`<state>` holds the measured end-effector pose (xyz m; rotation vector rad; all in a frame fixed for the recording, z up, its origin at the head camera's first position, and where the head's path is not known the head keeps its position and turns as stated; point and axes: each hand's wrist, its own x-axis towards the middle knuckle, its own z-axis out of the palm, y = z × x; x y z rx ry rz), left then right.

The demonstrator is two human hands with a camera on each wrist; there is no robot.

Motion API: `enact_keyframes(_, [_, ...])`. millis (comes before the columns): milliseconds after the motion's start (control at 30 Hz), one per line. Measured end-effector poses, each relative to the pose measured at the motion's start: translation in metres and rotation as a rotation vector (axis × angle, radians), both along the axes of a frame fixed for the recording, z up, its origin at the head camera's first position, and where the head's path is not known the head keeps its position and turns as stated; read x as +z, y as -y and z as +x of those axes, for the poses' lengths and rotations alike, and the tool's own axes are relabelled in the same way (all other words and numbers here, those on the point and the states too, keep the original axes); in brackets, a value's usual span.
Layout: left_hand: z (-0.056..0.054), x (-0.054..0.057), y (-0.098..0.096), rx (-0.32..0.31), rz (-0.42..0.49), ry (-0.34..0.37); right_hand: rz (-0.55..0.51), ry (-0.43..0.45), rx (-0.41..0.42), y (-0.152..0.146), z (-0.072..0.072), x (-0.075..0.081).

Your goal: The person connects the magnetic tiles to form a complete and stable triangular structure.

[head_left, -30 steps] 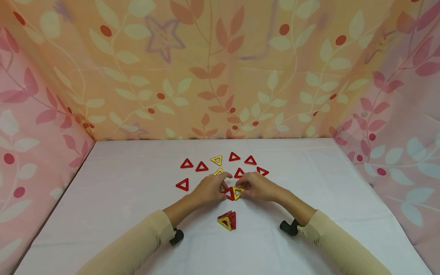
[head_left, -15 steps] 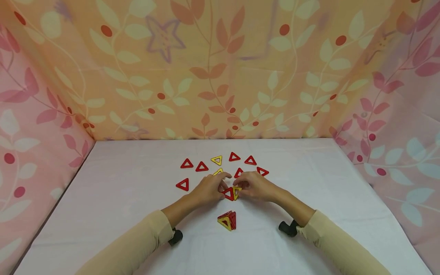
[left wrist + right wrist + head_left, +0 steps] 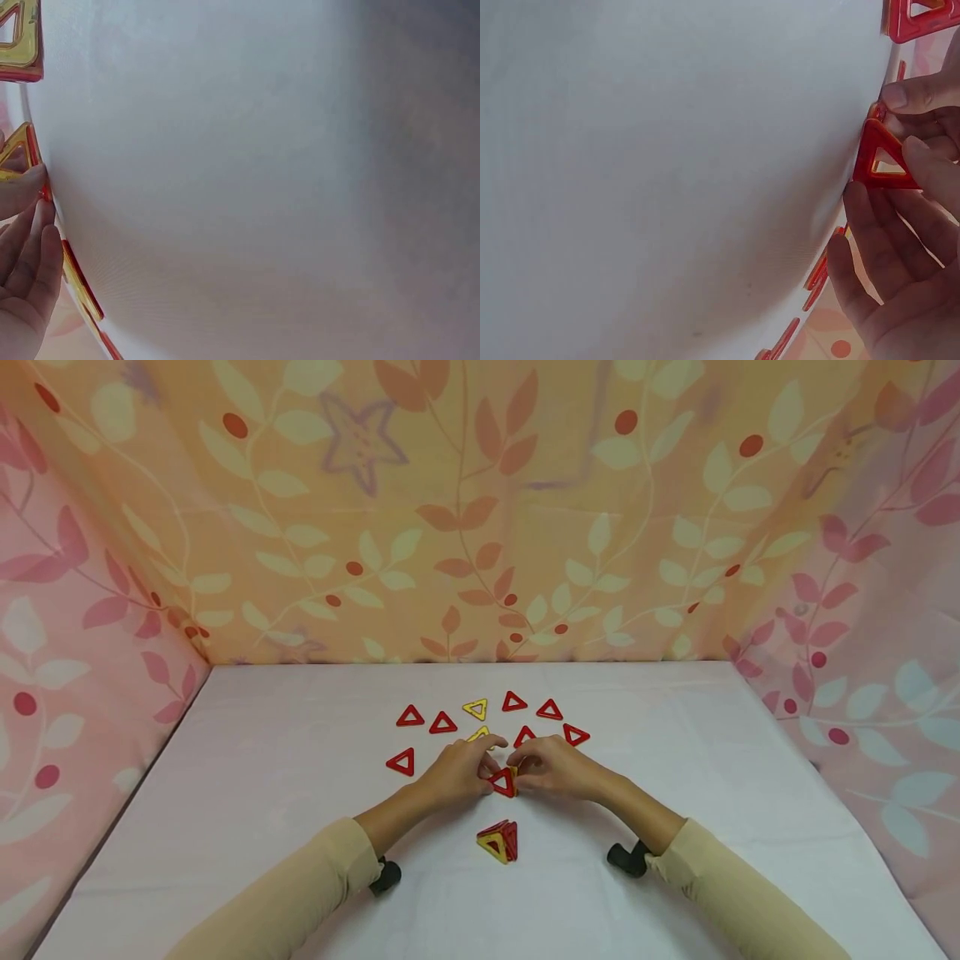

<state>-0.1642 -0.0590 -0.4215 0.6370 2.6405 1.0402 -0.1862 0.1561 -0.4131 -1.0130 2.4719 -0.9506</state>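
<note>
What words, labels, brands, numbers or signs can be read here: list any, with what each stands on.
None: no readable text shows in any view.
Triangles: no lettering can be made out; any tiny marks are too small to read.
Wrist cameras: too small and dark to tell.
Backdrop: printed leaves and a purple star; other faint purple marks are too blurred to make out.

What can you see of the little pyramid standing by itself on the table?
The little pyramid looks plastic and assembled, its triangular sides open in the middle. The left wrist view shows a yellow side, the right wrist view a red side. It stands on the white tabletop, nothing else touching it.
</note>
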Motion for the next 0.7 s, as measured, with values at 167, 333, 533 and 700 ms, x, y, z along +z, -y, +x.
enact_keyframes(167, [0.000, 0.001, -0.002, -0.001, -0.002, -0.004, 0.011, -0.004, -0.009, -0.001, -0.002, -0.001])
enact_keyframes(333, [-0.001, 0.000, -0.002, -0.012, 0.011, 0.000, 0.021, -0.014, -0.015, -0.002, -0.004, -0.004])
enact_keyframes(533, [-0.003, 0.002, 0.004, -0.029, 0.021, 0.020, 0.042, -0.035, -0.021, -0.001, -0.005, -0.007])
enact_keyframes(700, [-0.009, 0.007, 0.012, -0.026, 0.036, -0.015, 0.046, -0.046, -0.014, 0.000, -0.007, -0.008])
